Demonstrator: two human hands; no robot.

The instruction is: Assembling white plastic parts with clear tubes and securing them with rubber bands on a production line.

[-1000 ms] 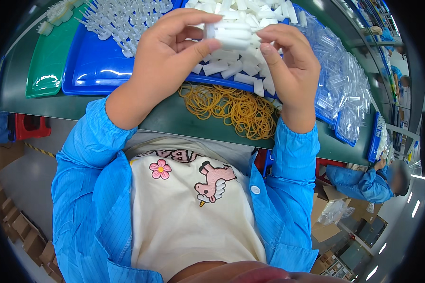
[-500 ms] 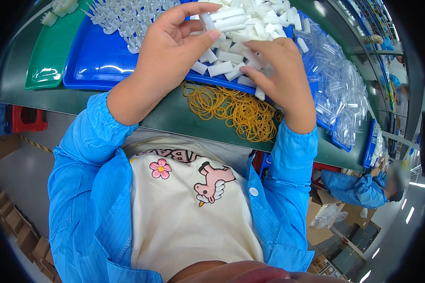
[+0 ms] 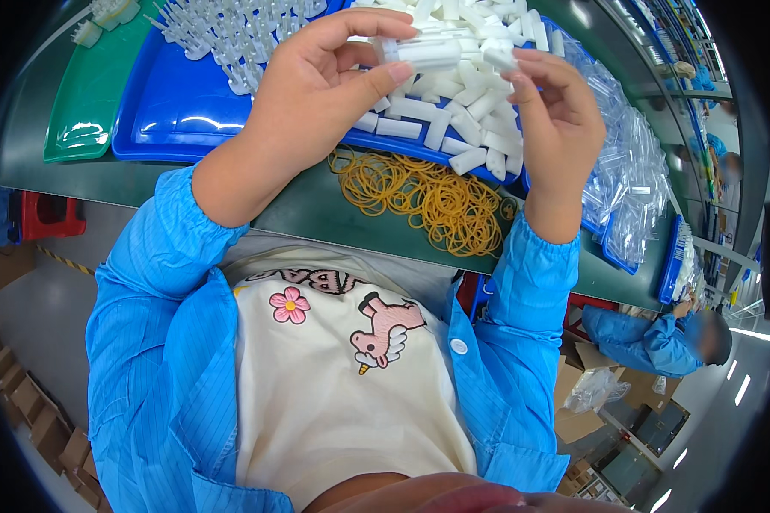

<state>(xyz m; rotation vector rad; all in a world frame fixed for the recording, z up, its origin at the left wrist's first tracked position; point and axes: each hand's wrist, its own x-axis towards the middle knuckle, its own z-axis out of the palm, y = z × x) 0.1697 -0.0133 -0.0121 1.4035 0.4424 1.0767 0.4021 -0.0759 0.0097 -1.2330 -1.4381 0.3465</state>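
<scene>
My left hand (image 3: 312, 98) is closed round a clear plastic holder (image 3: 428, 55) with white foam sticks set along it, held sideways above a pile of white foam pieces (image 3: 479, 120). To its right, my right hand (image 3: 565, 111) pinches a single short white foam piece (image 3: 500, 58) between thumb and fingertips. That piece is close to the holder's open end; whether the two touch I cannot tell. The pile lies in a blue tray under both hands.
Left of the pile, a blue tray (image 3: 167, 124) carries many clear pronged plastic parts (image 3: 222, 38). A green tray (image 3: 81, 120) stands beyond it. Yellow rubber bands (image 3: 436, 205) lie near the table edge. Clear plastic tubes (image 3: 629, 179) fill the right side. A co-worker in blue (image 3: 650, 338) sits farther right.
My right hand has risen from the foam pile and moved right, bringing up a white piece beside the holder. My left hand has shifted very slightly, still gripping the holder.
</scene>
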